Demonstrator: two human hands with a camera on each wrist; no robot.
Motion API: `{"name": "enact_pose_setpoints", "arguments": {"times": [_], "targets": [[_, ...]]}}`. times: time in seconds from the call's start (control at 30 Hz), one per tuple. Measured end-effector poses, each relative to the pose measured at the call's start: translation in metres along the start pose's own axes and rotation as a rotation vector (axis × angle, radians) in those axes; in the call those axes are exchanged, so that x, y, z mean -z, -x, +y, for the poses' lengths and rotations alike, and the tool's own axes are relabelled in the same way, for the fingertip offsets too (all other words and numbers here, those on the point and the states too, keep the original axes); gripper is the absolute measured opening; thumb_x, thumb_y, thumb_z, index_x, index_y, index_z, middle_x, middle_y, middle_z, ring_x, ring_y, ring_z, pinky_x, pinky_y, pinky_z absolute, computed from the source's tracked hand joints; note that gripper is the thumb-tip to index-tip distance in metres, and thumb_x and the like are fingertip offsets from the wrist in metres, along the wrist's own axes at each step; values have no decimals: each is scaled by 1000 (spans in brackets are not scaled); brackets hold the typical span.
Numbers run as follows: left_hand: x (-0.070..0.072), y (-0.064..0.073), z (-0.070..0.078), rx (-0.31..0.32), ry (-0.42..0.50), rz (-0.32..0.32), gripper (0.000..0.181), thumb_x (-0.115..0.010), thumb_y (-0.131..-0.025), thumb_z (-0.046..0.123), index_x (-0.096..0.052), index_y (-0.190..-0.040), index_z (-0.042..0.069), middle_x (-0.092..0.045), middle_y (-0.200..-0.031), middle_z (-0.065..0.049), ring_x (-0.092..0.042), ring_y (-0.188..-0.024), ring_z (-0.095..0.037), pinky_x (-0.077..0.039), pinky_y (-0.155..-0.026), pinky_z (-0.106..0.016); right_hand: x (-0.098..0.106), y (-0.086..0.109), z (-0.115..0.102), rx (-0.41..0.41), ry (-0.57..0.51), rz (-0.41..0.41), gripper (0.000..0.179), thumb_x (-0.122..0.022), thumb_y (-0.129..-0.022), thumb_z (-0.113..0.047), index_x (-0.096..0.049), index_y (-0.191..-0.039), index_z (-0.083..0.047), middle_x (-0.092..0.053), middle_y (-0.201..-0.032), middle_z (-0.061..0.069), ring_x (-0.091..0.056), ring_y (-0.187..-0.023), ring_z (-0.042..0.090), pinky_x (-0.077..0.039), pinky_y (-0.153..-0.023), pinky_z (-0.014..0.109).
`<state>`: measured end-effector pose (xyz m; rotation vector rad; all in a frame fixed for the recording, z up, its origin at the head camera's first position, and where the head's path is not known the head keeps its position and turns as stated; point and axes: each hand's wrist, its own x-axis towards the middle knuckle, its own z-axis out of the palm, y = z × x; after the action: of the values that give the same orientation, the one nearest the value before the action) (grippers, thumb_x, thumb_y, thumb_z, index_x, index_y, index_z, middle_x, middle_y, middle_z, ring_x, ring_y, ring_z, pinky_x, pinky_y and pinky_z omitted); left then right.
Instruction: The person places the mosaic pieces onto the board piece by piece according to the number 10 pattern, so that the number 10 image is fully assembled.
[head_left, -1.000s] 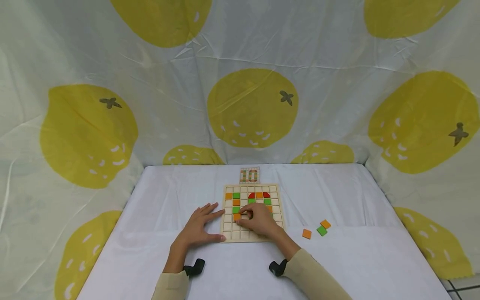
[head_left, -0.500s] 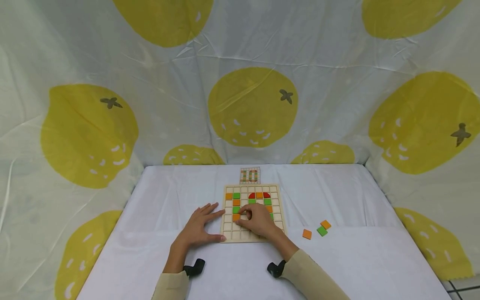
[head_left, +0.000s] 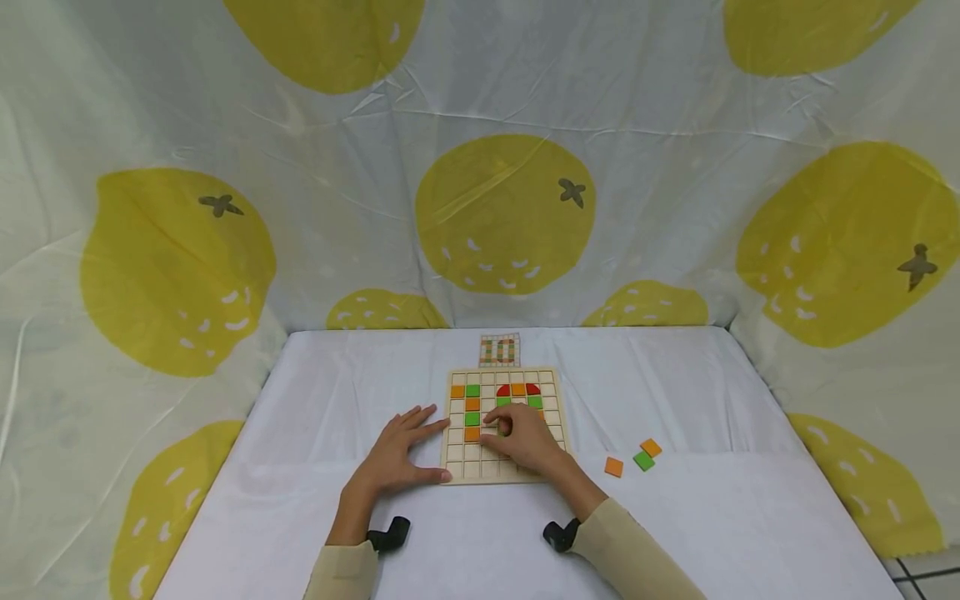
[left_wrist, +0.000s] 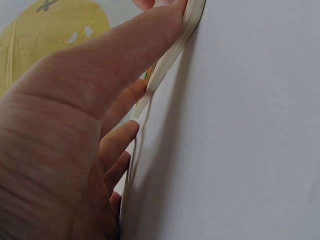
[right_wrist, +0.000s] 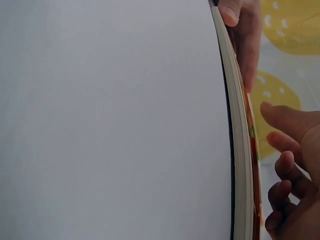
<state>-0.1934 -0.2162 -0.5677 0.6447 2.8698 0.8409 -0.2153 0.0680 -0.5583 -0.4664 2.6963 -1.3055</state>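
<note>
On the white cloth lies a square wooden grid board (head_left: 457, 471) holding orange, green and red pieces. My left hand (head_left: 401, 450) is spread at its left side, with thumb and fingertips touching the edge; the left wrist view shows the thumb (left_wrist: 115, 55) along the board's rim. Over the board's middle hovers my right hand (head_left: 525, 437), fingers loosely bent. Its thumb (right_wrist: 287, 117) stands apart from the fingers in the right wrist view, with nothing between them. Just left of its fingertips is an orange square tile (head_left: 472, 434), seated below a green tile (head_left: 472, 419). Some pieces are hidden beneath that hand.
A small pattern card (head_left: 499, 351) lies behind the board. To the right are three loose square tiles: one orange tile (head_left: 613, 467), a green tile (head_left: 643, 461) and another orange tile (head_left: 651, 448). A lemon-print cloth (head_left: 337, 250) surrounds the table.
My right hand has drawn slightly right, off the lowest orange tile in the left column, which now lies squarely in its cell. My left hand has stayed in place.
</note>
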Motion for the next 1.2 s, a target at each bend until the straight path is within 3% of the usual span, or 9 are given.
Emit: {"name": "enact_pose_setpoints", "arguments": {"times": [0.27,0.5,0.7,0.93,1.2], "targets": [[2,-1,2,17,-3,-15,90,-79,-72,72,-57,-149,32,-39,-166,-4,-26,-157,-36,-16,-127,-63,34,13,14,-25,3,37,28,-85,-85,-34,-78,-107,-19,-53,-72,-4,-49,-70,11,-42,-62,24],[1,0,1,22,12,-11,91,-81,-71,71,-56,-149,32,-39,-166,-3,-26,-158,-34,-15,-128,-61,67,31,28,-87,55,82,31,-88,-82,-34,-79,-107,-18,-52,-70,-4,-48,-69,13,-37,-57,24],[0,1,-1,26,-1,-14,93,-80,-71,73,-54,-151,34,-37,-167,-1,-25,-158,-32,-15,-128,-60,91,59,46,-116,98,126,33,-89,-80,-35,-79,-106,-18,-52,-73,-3,-46,-68,11,-37,-58,23],[0,1,0,20,1,1,91,-80,-71,71,-56,-150,33,-39,-166,-2,-27,-157,-34,-17,-128,-61,116,101,68,-154,116,158,35,-91,-78,-35,-79,-106,-18,-52,-74,-2,-56,-58,6,-46,-60,21],[0,1,1,20,-7,0,91,-80,-71,71,-56,-150,34,-39,-166,-2,-27,-157,-34,-18,-127,-62,134,138,86,-129,218,226,35,-90,-78,-40,-79,-103,-18,-51,-73,-4,-42,-66,4,-39,-60,20]]}}
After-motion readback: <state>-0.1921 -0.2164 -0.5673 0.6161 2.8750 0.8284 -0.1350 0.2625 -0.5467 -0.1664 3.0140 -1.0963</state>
